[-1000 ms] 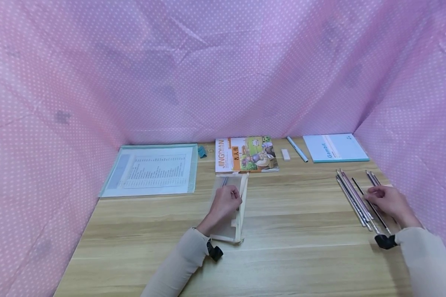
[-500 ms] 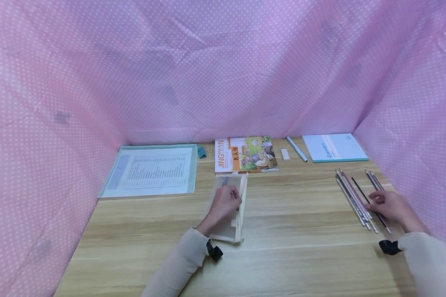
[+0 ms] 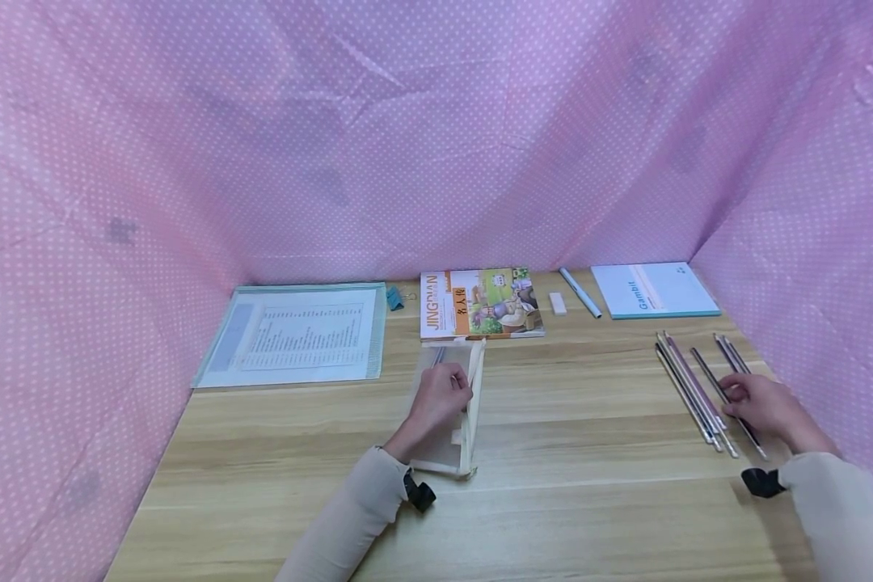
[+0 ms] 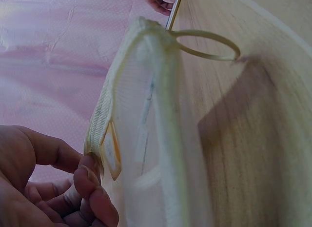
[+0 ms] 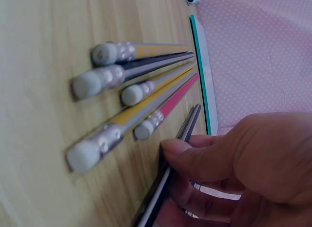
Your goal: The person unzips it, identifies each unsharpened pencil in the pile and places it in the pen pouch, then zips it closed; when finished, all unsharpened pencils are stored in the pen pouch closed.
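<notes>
My left hand (image 3: 440,400) pinches the zipped edge of a pale see-through mesh pencil pouch (image 4: 168,139), which lies on the table in front of me. A pencil (image 3: 440,354) shows inside the mesh, partly hidden by that hand. On the right, my right hand (image 3: 764,408) holds a dark pencil (image 5: 155,197) between thumb and fingers. Left of it lies a bundle of pencils (image 3: 691,396) with white erasers at their near ends, and the right wrist view shows yellow, dark and red ones. Further pencils (image 3: 731,352) lie partly behind the right hand.
Along the back of the wooden table (image 3: 567,501) lie a document folder (image 3: 309,335), a teal binder clip (image 3: 394,298), a picture-cover book (image 3: 480,303), an eraser (image 3: 557,304), a light-blue pen (image 3: 580,293) and a Gambit notebook (image 3: 655,291). Pink dotted cloth (image 3: 436,145) surrounds the table.
My right hand has shifted slightly right and nearer me, its fingers closing on the dark pencil, which has moved a little right. The left hand and the pouch have stayed put.
</notes>
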`<state>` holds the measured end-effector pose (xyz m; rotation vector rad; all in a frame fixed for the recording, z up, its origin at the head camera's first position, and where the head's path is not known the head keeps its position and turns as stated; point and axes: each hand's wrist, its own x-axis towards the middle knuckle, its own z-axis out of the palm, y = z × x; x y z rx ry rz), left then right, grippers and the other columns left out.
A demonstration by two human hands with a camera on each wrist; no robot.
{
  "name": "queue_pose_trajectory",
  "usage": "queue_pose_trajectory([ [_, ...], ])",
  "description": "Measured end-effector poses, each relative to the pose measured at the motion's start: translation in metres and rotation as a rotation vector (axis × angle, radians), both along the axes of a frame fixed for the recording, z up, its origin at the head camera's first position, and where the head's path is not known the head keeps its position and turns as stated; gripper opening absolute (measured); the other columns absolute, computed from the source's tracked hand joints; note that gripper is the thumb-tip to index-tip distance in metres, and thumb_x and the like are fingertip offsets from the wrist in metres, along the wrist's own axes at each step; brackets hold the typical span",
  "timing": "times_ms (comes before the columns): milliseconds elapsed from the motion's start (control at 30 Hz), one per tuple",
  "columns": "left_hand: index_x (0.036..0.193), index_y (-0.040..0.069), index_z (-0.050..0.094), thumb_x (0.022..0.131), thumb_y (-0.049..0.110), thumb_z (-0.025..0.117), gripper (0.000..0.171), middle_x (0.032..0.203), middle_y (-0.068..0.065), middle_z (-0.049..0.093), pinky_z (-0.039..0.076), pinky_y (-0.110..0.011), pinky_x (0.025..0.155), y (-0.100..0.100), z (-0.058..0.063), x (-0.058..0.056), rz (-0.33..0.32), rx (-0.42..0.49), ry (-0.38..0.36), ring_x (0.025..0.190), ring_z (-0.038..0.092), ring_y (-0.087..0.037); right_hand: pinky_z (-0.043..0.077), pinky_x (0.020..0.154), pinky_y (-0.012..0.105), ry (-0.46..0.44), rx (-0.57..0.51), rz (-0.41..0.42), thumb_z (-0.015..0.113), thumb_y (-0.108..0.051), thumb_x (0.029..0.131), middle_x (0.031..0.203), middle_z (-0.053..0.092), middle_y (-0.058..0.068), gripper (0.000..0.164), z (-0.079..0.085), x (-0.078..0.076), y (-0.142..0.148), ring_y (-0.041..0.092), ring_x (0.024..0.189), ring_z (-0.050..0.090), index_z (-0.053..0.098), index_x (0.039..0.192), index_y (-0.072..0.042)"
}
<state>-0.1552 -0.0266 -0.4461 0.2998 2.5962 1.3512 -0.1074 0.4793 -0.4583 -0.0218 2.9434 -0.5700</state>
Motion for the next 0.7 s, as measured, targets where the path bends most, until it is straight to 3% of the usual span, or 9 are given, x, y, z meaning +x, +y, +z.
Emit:
queue_pose_trajectory([
  [100, 0.077, 0.005, 0.064, 0.084, 0.000, 0.062, 0.009, 0.065, -0.002, 0.060, 0.034, -0.021, 0.046, 0.0002, 0.0007, 0.0003, 0.003, 0.003, -0.006, 0.051, 0.048, -0.010, 0.049, 0.070, 0.037, -0.022, -0.016, -0.019, 0.070, -0.002, 0.078, 0.091, 0.067, 0.029, 0.041, 0.0018, -0.0005, -0.0007, 0.029, 0.079, 0.064, 0.056, 0.111, 0.019],
  [267, 0.078, 0.005, 0.064, 0.085, 0.001, 0.062, 0.008, 0.065, -0.002, 0.060, 0.034, -0.020, 0.046, 0.0003, 0.0013, 0.0003, 0.001, 0.002, -0.007, 0.052, 0.049, -0.010, 0.046, 0.062, 0.022, -0.032, -0.106, -0.044, 0.067, 0.001, 0.082, 0.093, 0.065, 0.031, 0.042, 0.0026, 0.0022, -0.0011, 0.000, 0.073, 0.054, 0.052, 0.114, 0.024],
  [333, 0.078, 0.004, 0.064, 0.085, 0.001, 0.062, 0.008, 0.064, -0.003, 0.061, 0.034, -0.020, 0.046, 0.0002, 0.0013, 0.0003, 0.000, 0.002, -0.002, 0.051, 0.049, -0.009, 0.047, 0.057, 0.022, -0.043, -0.157, -0.058, 0.064, 0.002, 0.084, 0.091, 0.064, 0.028, 0.042, 0.0024, 0.0037, -0.0020, -0.005, 0.067, 0.049, 0.050, 0.116, 0.025],
  [500, 0.077, 0.004, 0.064, 0.084, 0.000, 0.062, 0.009, 0.064, -0.004, 0.061, 0.034, -0.020, 0.046, 0.0006, 0.0018, 0.0005, 0.002, 0.005, 0.002, 0.051, 0.049, -0.010, 0.047, 0.049, 0.026, -0.074, -0.264, -0.094, 0.058, 0.005, 0.087, 0.088, 0.060, 0.011, 0.042, 0.0027, 0.0067, -0.0045, 0.003, 0.055, 0.047, 0.045, 0.120, 0.027],
  [700, 0.077, 0.004, 0.064, 0.085, 0.001, 0.062, 0.008, 0.065, -0.003, 0.061, 0.033, -0.021, 0.046, 0.0009, 0.0026, 0.0008, 0.005, 0.007, -0.019, 0.051, 0.049, -0.010, 0.047, 0.050, 0.027, -0.074, -0.357, -0.114, 0.056, 0.005, 0.090, 0.088, 0.058, -0.005, 0.047, 0.0028, 0.0080, -0.0018, 0.002, 0.058, 0.049, 0.037, 0.126, 0.030],
])
